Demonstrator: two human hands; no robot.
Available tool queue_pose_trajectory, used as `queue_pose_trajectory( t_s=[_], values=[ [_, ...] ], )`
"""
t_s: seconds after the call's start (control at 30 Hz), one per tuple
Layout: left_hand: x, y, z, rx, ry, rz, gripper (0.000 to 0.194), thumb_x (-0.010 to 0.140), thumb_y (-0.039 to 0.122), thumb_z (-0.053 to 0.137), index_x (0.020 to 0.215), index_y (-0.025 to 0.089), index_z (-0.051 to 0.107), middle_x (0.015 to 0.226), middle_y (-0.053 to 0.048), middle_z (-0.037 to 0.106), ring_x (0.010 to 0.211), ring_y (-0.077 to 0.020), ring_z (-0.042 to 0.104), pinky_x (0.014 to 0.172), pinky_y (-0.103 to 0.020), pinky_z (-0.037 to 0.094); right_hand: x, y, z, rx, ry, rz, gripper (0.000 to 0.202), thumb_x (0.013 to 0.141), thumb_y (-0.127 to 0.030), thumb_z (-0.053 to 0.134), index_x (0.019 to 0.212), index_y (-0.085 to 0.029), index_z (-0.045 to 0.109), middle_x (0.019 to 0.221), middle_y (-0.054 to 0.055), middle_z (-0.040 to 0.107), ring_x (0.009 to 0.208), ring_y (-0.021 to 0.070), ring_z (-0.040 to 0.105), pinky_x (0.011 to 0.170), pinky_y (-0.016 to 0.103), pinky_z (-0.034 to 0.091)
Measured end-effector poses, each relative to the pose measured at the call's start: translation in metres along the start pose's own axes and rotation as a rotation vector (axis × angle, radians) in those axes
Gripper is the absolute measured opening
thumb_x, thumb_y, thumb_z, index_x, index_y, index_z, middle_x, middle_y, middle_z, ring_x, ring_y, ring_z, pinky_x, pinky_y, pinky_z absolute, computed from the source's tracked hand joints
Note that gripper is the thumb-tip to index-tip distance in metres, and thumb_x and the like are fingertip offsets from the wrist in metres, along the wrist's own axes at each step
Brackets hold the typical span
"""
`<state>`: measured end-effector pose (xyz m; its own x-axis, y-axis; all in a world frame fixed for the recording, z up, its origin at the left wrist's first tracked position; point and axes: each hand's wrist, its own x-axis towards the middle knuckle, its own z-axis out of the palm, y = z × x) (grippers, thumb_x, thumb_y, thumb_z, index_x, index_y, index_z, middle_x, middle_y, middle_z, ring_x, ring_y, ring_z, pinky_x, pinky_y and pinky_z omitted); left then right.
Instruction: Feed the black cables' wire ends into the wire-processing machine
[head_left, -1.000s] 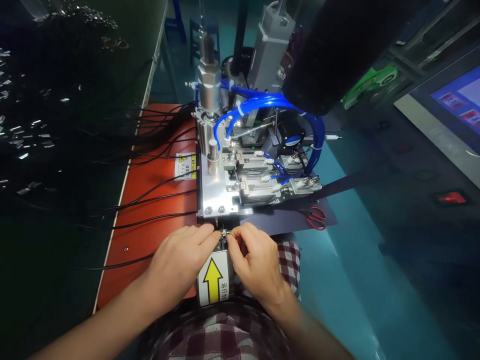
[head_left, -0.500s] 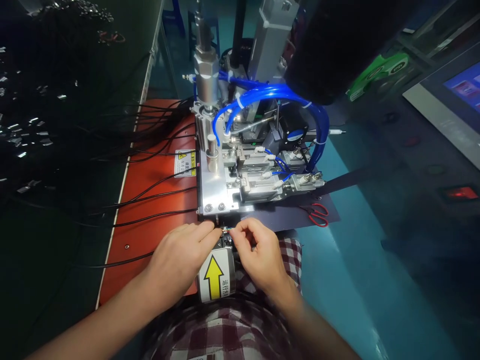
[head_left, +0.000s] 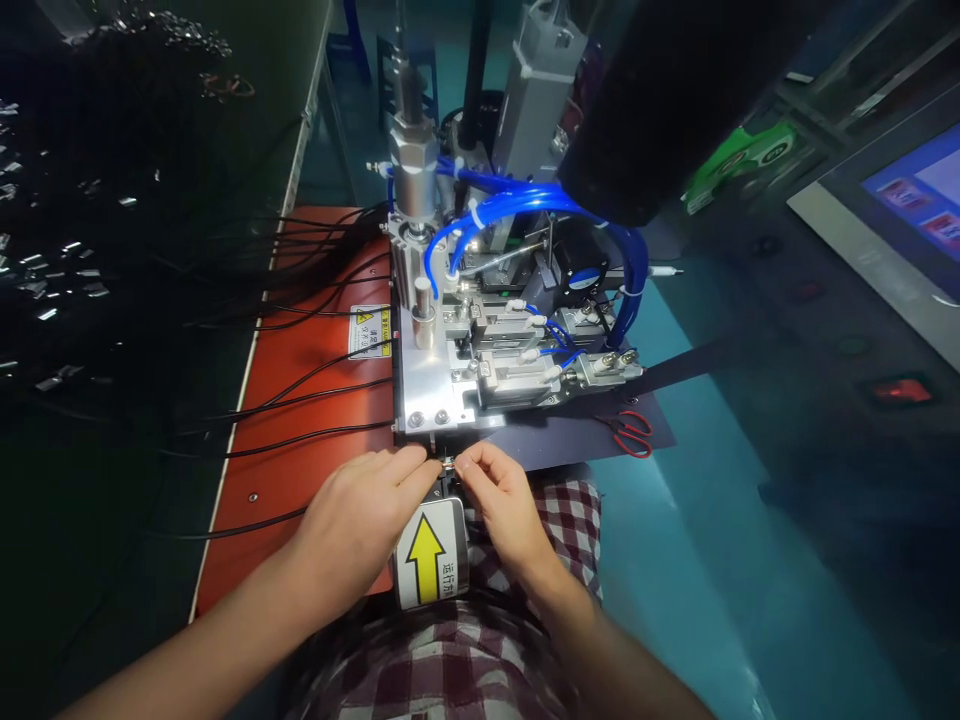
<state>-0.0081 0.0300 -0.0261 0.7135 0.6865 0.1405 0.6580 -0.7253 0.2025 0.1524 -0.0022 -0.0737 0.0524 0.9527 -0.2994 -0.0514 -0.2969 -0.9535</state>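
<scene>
My left hand [head_left: 375,500] is closed, its thumb and forefinger pinched at the front of the machine. Facing it, my right hand [head_left: 504,505] is closed in a pinch too. Between the two sets of fingertips shows a tiny pale piece with fine wire-like strands [head_left: 448,464], too small to name surely. It lies just above a dark fixture [head_left: 450,487], partly covered by my fingers. Below that is a rounded cover with a yellow arrow [head_left: 427,560]. Directly beyond my hands stands the machine's metal plate [head_left: 424,385].
Black cables [head_left: 315,437] cross the orange table [head_left: 300,380] on the left, one passing beneath my left hand. Blue air tubes [head_left: 525,200] arch over the pneumatic cylinders [head_left: 517,380]. Red-handled scissors [head_left: 634,435] lie at right. A screen [head_left: 922,200] stands farther right.
My right hand has moved slightly left, bringing its fingertips closer to the left ones. My left hand stays nearly still. The view has shifted a little.
</scene>
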Motion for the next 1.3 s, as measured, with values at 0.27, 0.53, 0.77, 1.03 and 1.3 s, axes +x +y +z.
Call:
queue_pose_trajectory(
  t_s=[0.27, 0.53, 0.77, 1.03, 1.3],
  values=[
    [0.0, 0.001, -0.001, 0.0, -0.053, -0.012, 0.027, 0.086, 0.005, 0.04, 0.095, 0.015, 0.064, 0.081, -0.006, 0.064, 0.063, -0.0199, 0.058, 0.054, -0.031, 0.045, -0.004, 0.004, -0.003, -0.357, 0.121, -0.304, 0.022, 0.092, -0.026, 0.046, 0.071, -0.019, 0.048, 0.07, 0.0, 0.045, 0.065, 0.0157, 0.043, 0.061, 0.028, 0.034],
    [0.002, 0.002, -0.005, 0.008, -0.09, 0.0, 0.026, 0.083, 0.004, 0.044, 0.095, 0.015, 0.064, 0.083, -0.006, 0.065, 0.067, -0.0207, 0.06, 0.059, -0.031, 0.047, -0.001, 0.002, -0.002, -0.067, 0.059, -0.067, 0.018, 0.085, -0.031, 0.054, 0.073, -0.018, 0.053, 0.063, -0.003, 0.042, 0.056, 0.0131, 0.036, 0.051, 0.025, 0.029],
    [0.0, -0.001, 0.0, 0.024, -0.054, 0.0, 0.028, 0.082, 0.003, 0.044, 0.097, 0.015, 0.064, 0.083, -0.006, 0.065, 0.063, -0.0204, 0.059, 0.054, -0.031, 0.045, 0.009, -0.006, -0.01, -0.063, -0.044, 0.008, 0.018, 0.082, -0.032, 0.058, 0.073, -0.017, 0.058, 0.062, -0.002, 0.05, 0.054, 0.0127, 0.04, 0.049, 0.024, 0.03],
    [-0.001, 0.001, 0.001, 0.034, -0.106, -0.026, 0.024, 0.081, 0.003, 0.05, 0.096, 0.017, 0.064, 0.079, -0.003, 0.062, 0.064, -0.0209, 0.057, 0.055, -0.032, 0.045, 0.004, -0.004, 0.008, -0.303, 0.223, -0.232, 0.007, 0.082, -0.023, 0.063, 0.078, -0.019, 0.066, 0.079, 0.002, 0.059, 0.065, 0.0148, 0.051, 0.056, 0.025, 0.039],
    [-0.002, 0.001, 0.0, 0.021, -0.142, -0.035, 0.028, 0.081, 0.004, 0.054, 0.104, 0.016, 0.064, 0.085, -0.003, 0.064, 0.067, -0.0221, 0.059, 0.057, -0.035, 0.048, -0.003, 0.001, 0.013, -0.344, 0.297, -0.309, 0.013, 0.089, -0.022, 0.051, 0.078, -0.018, 0.057, 0.079, 0.001, 0.05, 0.066, 0.0144, 0.047, 0.062, 0.027, 0.039]
  ],
)
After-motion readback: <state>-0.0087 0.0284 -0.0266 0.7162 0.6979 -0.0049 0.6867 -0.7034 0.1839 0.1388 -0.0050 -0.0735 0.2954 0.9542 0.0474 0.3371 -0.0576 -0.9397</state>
